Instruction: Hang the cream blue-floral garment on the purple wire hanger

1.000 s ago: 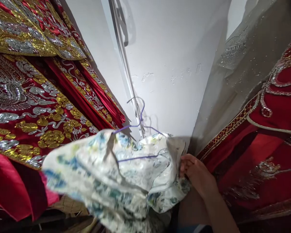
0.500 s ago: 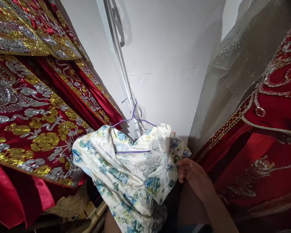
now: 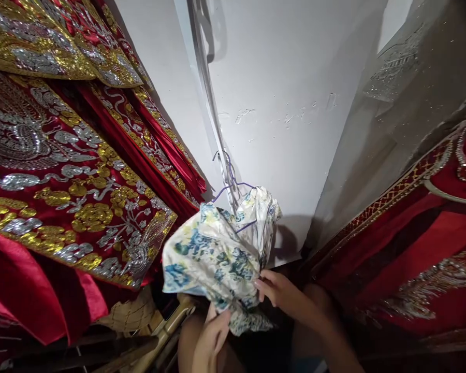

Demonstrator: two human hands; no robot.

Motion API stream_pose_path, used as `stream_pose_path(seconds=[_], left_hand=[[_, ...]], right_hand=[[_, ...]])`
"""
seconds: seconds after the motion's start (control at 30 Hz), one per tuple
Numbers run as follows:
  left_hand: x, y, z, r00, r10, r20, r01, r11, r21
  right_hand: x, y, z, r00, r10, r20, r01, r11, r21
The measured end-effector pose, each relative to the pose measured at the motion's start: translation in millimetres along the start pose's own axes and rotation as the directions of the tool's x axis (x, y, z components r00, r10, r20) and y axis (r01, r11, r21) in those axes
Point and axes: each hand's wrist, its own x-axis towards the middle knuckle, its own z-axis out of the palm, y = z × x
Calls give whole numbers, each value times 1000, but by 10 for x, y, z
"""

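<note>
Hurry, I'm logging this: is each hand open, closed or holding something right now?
Left hand: against the lower edge of the floral garment; can't tell whether its grip is closed.
Right hand: closed, pinching the floral garment's edge.

You have two bare hands in view: one left hand (image 3: 214, 331) and one right hand (image 3: 281, 294). Two bare knees, a left knee (image 3: 187, 336) and a right knee (image 3: 319, 298), show below. There is one white, glossy cloth garment printed with blue and green flowers (image 3: 213, 259), and one thin purple hanger (image 3: 245, 184). Red embroidered cloth fills two sides: one gold-and-silver sequinned expanse (image 3: 93, 217) on your left, one silver-beaded expanse (image 3: 423, 264) on your right. You cannot tell how many separate pieces form each. One tan woven object (image 3: 130, 317) sits lower left.
</note>
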Motion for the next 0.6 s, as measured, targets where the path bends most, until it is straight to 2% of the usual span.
stream_pose_path(seconds=[0.07,0.13,0.23,0.4,0.6], left_hand=[[-19,51,43,995,11,-95,1,992,123],[-7,107,110,991,49,-128,-27,986,163],[37,124,187,996,32,-84,-25,996,83],[126,-9,198,996,34,-84,-40,997,-63],[141,31,241,992,-12,-122,2,997,-83]], right_hand=[[54,51,125,1000,-8,1,8,1000,-17],[111,95,206,999,-17,-44,19,999,45],[190,133,236,995,-41,-94,52,992,113],[239,115,209,991,-131,-28,133,978,157],[216,133,248,994,-98,-44,105,973,206]])
